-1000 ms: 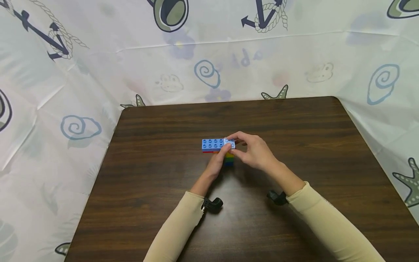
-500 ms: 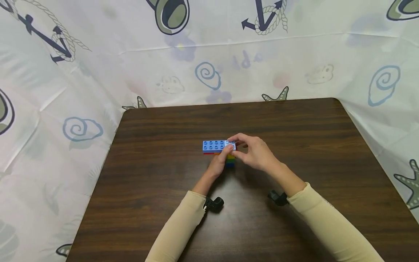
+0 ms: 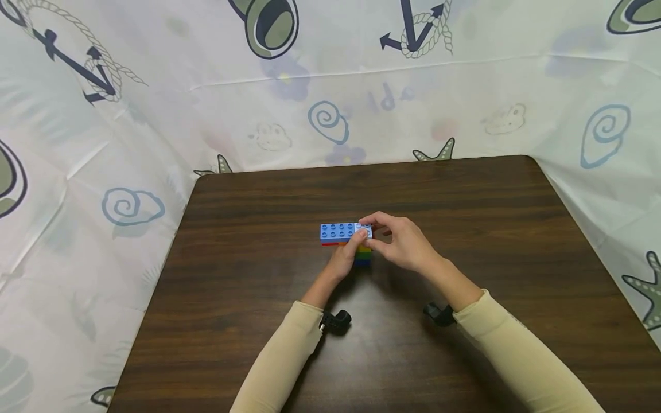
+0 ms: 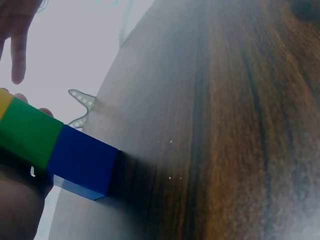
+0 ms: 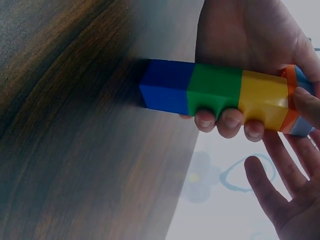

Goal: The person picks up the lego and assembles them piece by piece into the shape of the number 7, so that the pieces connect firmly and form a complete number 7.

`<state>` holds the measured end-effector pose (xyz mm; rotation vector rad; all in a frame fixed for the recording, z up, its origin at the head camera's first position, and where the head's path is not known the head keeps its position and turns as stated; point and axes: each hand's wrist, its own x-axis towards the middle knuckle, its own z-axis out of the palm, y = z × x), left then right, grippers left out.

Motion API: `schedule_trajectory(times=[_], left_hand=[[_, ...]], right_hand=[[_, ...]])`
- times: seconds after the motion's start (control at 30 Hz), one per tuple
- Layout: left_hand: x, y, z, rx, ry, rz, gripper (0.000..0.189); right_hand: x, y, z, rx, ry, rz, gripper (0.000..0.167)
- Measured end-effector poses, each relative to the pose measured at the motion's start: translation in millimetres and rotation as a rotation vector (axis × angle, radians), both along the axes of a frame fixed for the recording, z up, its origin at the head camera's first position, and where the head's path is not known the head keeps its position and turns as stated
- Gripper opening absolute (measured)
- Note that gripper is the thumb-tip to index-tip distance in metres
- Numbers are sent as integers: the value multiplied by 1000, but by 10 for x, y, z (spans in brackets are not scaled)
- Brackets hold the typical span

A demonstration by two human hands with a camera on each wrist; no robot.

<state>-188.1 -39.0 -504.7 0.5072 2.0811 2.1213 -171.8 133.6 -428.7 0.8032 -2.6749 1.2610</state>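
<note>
A toy brick tower stands upright near the table's middle. In the right wrist view its dark blue brick [image 5: 167, 85] is at the bottom, followed by a green brick [image 5: 214, 89], a yellow brick [image 5: 264, 97] and an orange layer [image 5: 291, 120]. A light blue brick [image 3: 334, 232] juts left on top, with red beneath it, beside a paler blue brick [image 3: 368, 233] at the right end. My left hand [image 3: 342, 261] grips the tower, its thumb over the top. With thumb and index finger my right hand [image 3: 405, 244] pinches the paler blue brick; its other fingers are spread.
The dark wooden table [image 3: 248, 287] extends around the bricks on all sides. Behind and beside it hangs a pale patterned cloth [image 3: 217, 115]. Each wrist wears a black camera; the left one [image 3: 337, 322] is close above the table.
The head view has shifted very slightly. Both hands keep their hold on the bricks, with no clear movement.
</note>
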Motion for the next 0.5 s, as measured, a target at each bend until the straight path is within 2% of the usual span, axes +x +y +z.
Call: schedule_trajectory(times=[0.17,0.33,0.5], left_hand=[[2,-8,-11,-5,-25,1,51],[-8,-12,23,22,-59,-21,42],[98,-67,226,-23,-112,-45,49]], right_hand=[[-4,5,-12,-3,-6,12,37],[-22,16,-24,2,26,25,38],[-21,29,-28,11,19,38,38]])
